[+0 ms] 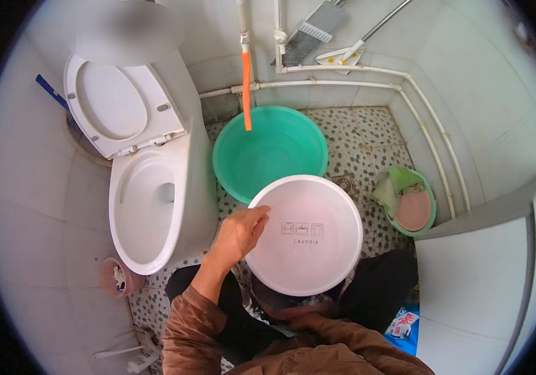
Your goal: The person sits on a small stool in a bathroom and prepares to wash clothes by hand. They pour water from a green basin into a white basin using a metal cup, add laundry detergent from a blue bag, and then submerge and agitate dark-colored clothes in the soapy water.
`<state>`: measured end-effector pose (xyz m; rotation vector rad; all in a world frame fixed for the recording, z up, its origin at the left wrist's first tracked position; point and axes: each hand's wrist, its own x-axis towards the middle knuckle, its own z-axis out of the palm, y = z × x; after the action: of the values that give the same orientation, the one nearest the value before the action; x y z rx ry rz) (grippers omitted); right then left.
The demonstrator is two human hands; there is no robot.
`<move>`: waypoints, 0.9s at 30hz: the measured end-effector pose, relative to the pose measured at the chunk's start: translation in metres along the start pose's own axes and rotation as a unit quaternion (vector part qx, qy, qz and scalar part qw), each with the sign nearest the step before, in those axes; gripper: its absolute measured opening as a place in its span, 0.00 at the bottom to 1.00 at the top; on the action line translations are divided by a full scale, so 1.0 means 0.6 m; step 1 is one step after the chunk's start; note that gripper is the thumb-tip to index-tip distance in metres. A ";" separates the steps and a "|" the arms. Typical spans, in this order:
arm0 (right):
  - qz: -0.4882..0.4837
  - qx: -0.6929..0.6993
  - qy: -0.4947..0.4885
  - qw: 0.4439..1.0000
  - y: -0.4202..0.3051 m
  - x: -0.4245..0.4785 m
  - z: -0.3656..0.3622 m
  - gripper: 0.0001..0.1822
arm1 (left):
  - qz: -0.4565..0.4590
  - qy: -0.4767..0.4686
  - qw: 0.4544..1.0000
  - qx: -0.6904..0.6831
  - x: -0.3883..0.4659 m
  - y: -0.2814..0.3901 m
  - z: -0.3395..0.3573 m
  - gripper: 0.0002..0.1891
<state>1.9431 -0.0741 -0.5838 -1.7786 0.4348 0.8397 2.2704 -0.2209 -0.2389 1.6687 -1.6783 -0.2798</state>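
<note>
In front of me is a round white plastic basin, with laundry icons and a printed word on its inner bottom. It overlaps the near rim of a larger green plastic basin on the floor. My left hand is at the white basin's left rim, with its fingertips over the edge. Whether those fingers grip the rim or hover over it is unclear. My right sleeve reaches in towards my lap, and the right hand is hidden below the white basin. An orange hose hangs from a pipe over the green basin.
To the left stands a toilet with its lid raised, beside a pink bin. A floor drain and a small green tub lie to the right. A broom and a mop lean behind the wall pipes.
</note>
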 end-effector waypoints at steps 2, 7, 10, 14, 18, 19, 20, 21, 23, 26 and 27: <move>-0.024 -0.044 0.020 0.999 0.018 0.012 0.016 0.30 | -0.025 0.037 0.999 -0.025 -0.002 0.010 -0.006 0.13; -0.131 -0.168 0.043 0.976 0.019 -0.002 -0.024 0.25 | -0.100 0.055 0.985 -0.127 -0.027 0.042 -0.012 0.13; -0.125 -0.184 -0.003 0.975 -0.177 -0.144 -0.123 0.23 | -0.151 0.031 0.979 -0.131 -0.077 0.031 -0.037 0.14; -0.179 -0.081 0.088 0.977 -0.291 -0.296 -0.227 0.24 | -0.077 -0.086 0.993 -0.039 -0.057 0.067 -0.043 0.15; -0.151 -0.028 0.126 0.980 -0.320 -0.381 -0.357 0.25 | -0.033 -0.203 0.978 0.030 -0.045 0.081 -0.054 0.17; -0.147 -0.051 0.175 0.972 -0.304 -0.398 -0.391 0.24 | -0.032 -0.215 0.976 0.028 -0.039 0.075 -0.045 0.17; -0.116 -0.089 0.200 0.969 -0.305 -0.413 -0.431 0.25 | -0.041 -0.234 0.971 0.028 -0.046 0.061 -0.030 0.18; -0.069 -0.132 0.232 0.961 -0.332 -0.429 -0.465 0.26 | -0.050 -0.256 0.964 0.052 -0.057 0.020 -0.011 0.19; -0.025 -0.221 0.277 0.935 -0.357 -0.451 -0.535 0.28 | -0.032 -0.276 0.957 0.082 -0.070 -0.021 -0.004 0.19; -0.069 -0.209 0.354 0.909 -0.402 -0.455 -0.637 0.31 | -0.037 -0.369 0.907 0.199 -0.058 -0.022 0.005 0.20; -0.081 -0.194 0.380 0.901 -0.415 -0.446 -0.675 0.34 | -0.045 -0.408 0.878 0.248 -0.050 -0.012 0.012 0.20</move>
<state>2.0553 -0.3869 -0.1509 -2.4610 0.6353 0.0693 2.2682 -0.1964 -0.2587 2.1861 -2.4426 -0.7280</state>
